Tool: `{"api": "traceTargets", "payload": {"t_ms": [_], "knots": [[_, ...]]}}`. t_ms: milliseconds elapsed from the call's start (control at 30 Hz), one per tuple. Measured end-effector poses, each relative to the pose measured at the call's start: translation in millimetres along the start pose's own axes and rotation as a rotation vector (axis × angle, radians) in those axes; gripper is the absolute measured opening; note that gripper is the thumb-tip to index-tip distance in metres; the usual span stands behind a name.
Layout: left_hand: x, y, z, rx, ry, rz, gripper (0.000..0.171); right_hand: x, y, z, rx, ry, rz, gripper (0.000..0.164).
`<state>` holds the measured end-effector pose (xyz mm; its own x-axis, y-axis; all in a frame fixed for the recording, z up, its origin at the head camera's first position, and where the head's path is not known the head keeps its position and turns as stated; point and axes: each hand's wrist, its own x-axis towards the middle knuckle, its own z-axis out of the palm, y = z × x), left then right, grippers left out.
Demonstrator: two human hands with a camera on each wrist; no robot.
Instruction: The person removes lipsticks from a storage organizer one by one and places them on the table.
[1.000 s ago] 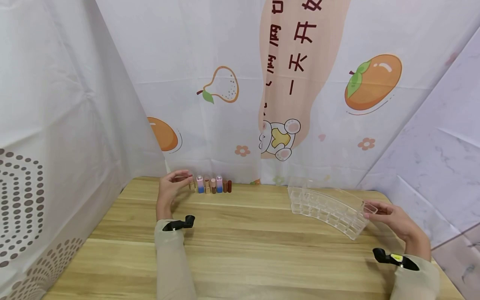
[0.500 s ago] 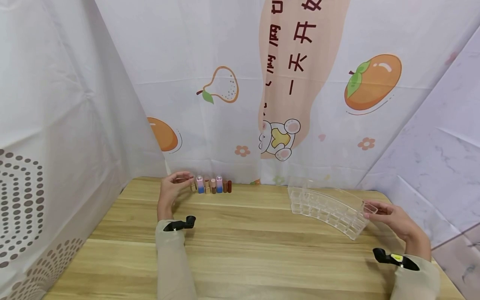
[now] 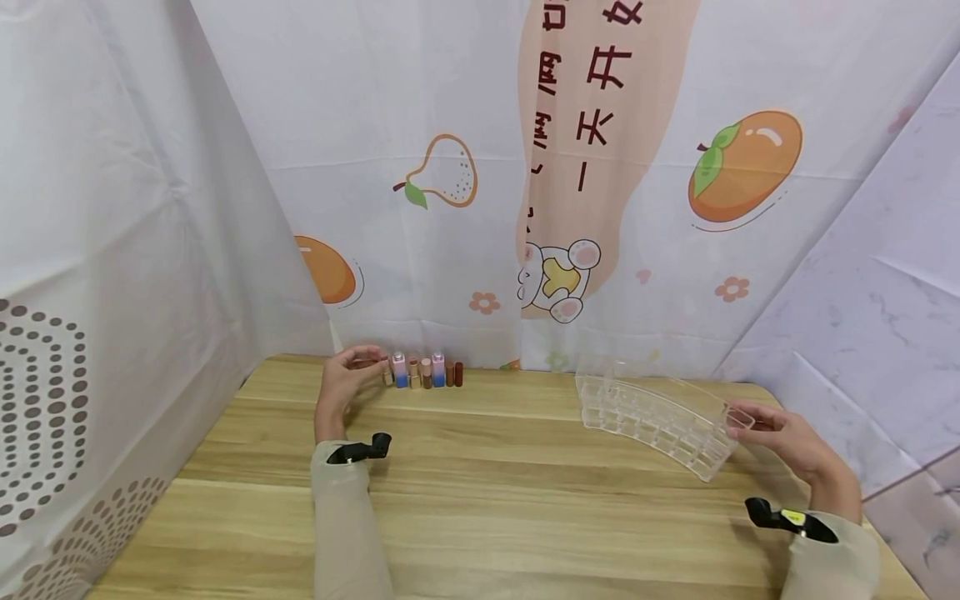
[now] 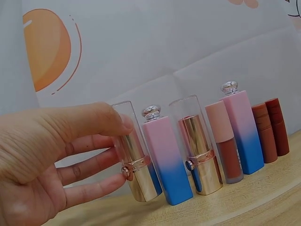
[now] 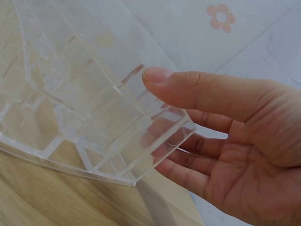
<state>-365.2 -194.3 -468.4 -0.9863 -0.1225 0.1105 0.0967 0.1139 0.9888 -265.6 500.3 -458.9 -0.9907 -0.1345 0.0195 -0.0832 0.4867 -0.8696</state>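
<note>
A row of lipsticks (image 3: 423,372) stands at the back of the wooden table (image 3: 480,500), against the curtain. My left hand (image 3: 371,365) pinches the leftmost one, a clear-capped gold lipstick (image 4: 134,162). In the left wrist view my left hand (image 4: 123,150) has its thumb on the cap and its fingers curled behind the tube, which stands upright on the table. My right hand (image 3: 738,418) holds the right end of a clear compartmented organizer (image 3: 652,412). In the right wrist view the right hand (image 5: 160,122) has its thumb on the clear organizer (image 5: 84,103) and its fingers underneath.
Beside the held lipstick stand a pink-and-blue lipstick (image 4: 164,160), a second clear-capped gold one (image 4: 200,155), a peach-capped gloss (image 4: 225,146), another pink-and-blue one (image 4: 242,132) and two brown tubes (image 4: 270,129). Printed curtains (image 3: 525,208) close in the table at the back and on both sides.
</note>
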Motion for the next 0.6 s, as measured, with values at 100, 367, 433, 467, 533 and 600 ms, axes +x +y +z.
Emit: {"api": "traceTargets", "payload": {"t_ms": [100,367,433,467,533,600], "knots": [[5.0,-9.0,-0.9,-0.007,0.000,-0.005,0.041,0,0,0,0.009,-0.005,-0.007,0.043],[-5.9,10.9,1.4,0.024,-0.022,-0.036,0.040,0,1,0,0.025,-0.011,-0.015,0.042],[-7.8,12.5,1.7,0.027,-0.022,-0.048,0.040,0,1,0,0.026,-0.009,-0.013,0.042],[-8.3,12.8,1.6,0.027,-0.021,-0.056,0.040,0,1,0,0.021,-0.009,-0.012,0.042],[-8.6,12.4,1.6,0.026,-0.017,-0.074,0.039,0,1,1,0.019,-0.006,-0.009,0.041],[-7.7,10.5,1.4,0.023,-0.015,-0.086,0.039,0,1,1,0.011,-0.007,-0.015,0.041]]}}
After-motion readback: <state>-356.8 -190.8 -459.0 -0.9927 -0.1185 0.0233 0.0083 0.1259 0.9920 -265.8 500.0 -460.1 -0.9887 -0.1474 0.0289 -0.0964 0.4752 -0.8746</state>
